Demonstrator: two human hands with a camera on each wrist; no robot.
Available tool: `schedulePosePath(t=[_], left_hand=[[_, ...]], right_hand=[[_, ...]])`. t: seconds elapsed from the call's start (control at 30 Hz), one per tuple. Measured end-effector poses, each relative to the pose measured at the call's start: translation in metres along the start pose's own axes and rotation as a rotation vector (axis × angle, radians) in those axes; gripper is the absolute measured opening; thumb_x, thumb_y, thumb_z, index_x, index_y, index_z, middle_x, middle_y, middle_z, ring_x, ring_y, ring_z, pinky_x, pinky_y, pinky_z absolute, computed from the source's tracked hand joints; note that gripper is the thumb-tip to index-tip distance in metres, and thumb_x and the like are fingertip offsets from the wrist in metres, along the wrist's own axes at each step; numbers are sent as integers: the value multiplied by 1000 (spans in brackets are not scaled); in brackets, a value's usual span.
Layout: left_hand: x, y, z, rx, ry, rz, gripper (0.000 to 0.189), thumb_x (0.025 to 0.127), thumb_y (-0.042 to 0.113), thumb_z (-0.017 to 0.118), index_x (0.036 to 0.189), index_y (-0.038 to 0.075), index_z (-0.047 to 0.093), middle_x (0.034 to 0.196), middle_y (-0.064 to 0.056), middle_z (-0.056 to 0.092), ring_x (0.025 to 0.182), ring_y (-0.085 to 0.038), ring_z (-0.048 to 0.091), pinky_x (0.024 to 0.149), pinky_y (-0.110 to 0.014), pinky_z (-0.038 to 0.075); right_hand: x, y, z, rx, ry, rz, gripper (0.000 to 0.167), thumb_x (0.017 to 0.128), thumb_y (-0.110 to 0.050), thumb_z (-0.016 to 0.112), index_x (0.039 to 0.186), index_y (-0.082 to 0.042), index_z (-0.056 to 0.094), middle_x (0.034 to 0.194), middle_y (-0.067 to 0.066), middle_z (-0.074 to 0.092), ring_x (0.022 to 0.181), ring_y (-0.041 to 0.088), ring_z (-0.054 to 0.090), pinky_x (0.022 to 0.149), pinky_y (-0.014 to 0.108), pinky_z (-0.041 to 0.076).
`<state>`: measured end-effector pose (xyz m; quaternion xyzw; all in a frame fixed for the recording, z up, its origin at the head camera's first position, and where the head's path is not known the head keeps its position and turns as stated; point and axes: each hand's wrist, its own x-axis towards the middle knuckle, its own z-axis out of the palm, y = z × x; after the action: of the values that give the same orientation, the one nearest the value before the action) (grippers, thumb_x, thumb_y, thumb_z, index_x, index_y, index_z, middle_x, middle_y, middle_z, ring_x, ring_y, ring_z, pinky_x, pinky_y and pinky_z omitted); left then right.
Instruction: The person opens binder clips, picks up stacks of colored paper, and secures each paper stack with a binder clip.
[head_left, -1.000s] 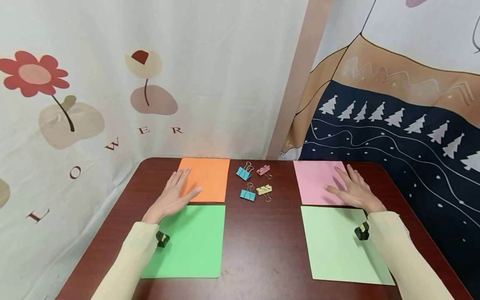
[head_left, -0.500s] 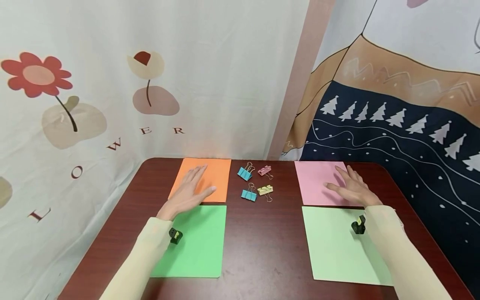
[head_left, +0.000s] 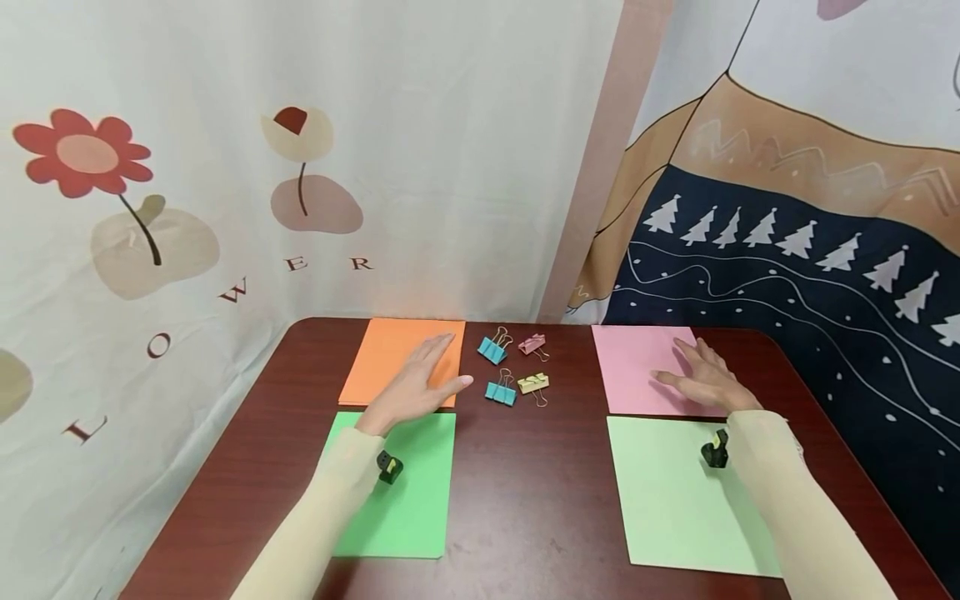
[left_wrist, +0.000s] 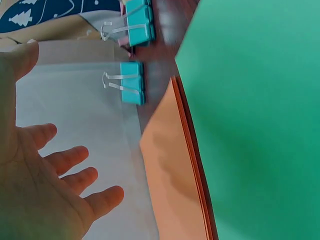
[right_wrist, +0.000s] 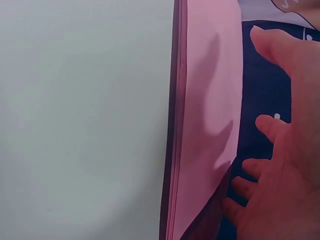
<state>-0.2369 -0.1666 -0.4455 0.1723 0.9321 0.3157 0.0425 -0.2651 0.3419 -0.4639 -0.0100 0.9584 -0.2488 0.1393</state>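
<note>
1. Positions are given from the middle of the four metal-looking binder clips, twelve o'clock being the far edge of the glossy dark-red table.
2. The left hand hovers at eight to nine o'clock, fingers extended, thumb apart, holding nothing, above a stack of flat orange paper.
3. The right hand hovers at three o'clock, fingers loosely spread and holding nothing, over a layered pink paper stack.
4. Two turquoise clips lie on the near side to the left hand; a pink clip sits at one, a yellow clip at four.
5. Bright-green paper lies at seven, pale-green paper at five.
6. Good handling, I judge, means keeping palms clear of the loose sheets and pinching any clip by its body.
7. "L O W E R" is readable on the white hanging cloth at ten; I can read no brand on paper or clips.
</note>
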Motion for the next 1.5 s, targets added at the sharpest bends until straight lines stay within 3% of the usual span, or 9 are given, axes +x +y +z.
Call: schedulePosePath(t=[0.23,0.63,0.77,0.9,1.0,1.13,1.27,1.5], left_hand=[[13,14,18,-14,-31,30,87,98,63,57,166,27,16,173,-5,18,160,-31,15,125,-62,22],[36,33,47,49,-127,118,69,103,41,60,159,9,35,163,-13,39,153,-31,36,123,-49,33],[41,40,52,33,-157,109,61,105,33,60,156,7,41,161,-14,42,153,-33,35,124,-50,32],[45,44,56,24,-160,100,51,105,22,59,151,4,48,155,-14,51,148,-32,43,121,-48,37],[47,45,59,32,-141,94,42,105,17,59,145,4,55,144,-13,61,138,-29,54,114,-45,45],[49,47,62,35,-112,86,28,105,16,59,130,5,66,122,-11,71,111,-23,67,97,-40,55],[51,49,64,30,-85,80,17,104,16,61,115,7,70,106,-8,73,88,-15,64,81,-32,55],[54,48,65,4,-57,66,11,102,14,65,93,8,68,91,-3,73,74,-10,58,67,-25,49]], right_hand=[[3,2,2,4,-8,-2,105,94,-60,60,164,-4,6,164,37,-13,148,62,-5,110,85,7],[4,6,4,-21,-6,3,101,95,-55,61,161,4,13,163,40,-3,148,62,3,111,83,15],[4,7,6,-45,7,0,98,96,-53,61,160,6,17,163,40,1,147,61,6,112,81,17],[5,6,7,-54,21,-6,96,96,-53,61,159,6,19,163,40,2,148,61,7,113,80,17],[6,4,7,-42,16,-4,96,96,-52,61,159,6,19,163,40,1,148,61,6,113,81,16],[7,1,5,-11,-7,18,95,97,-51,61,160,5,18,164,39,-2,148,62,3,112,82,14],[7,-1,3,1,-5,29,86,100,-44,59,159,5,20,164,39,-1,148,62,5,113,81,14],[9,-1,3,-24,60,30,66,105,-29,56,156,5,32,162,39,12,145,62,19,115,75,21]])
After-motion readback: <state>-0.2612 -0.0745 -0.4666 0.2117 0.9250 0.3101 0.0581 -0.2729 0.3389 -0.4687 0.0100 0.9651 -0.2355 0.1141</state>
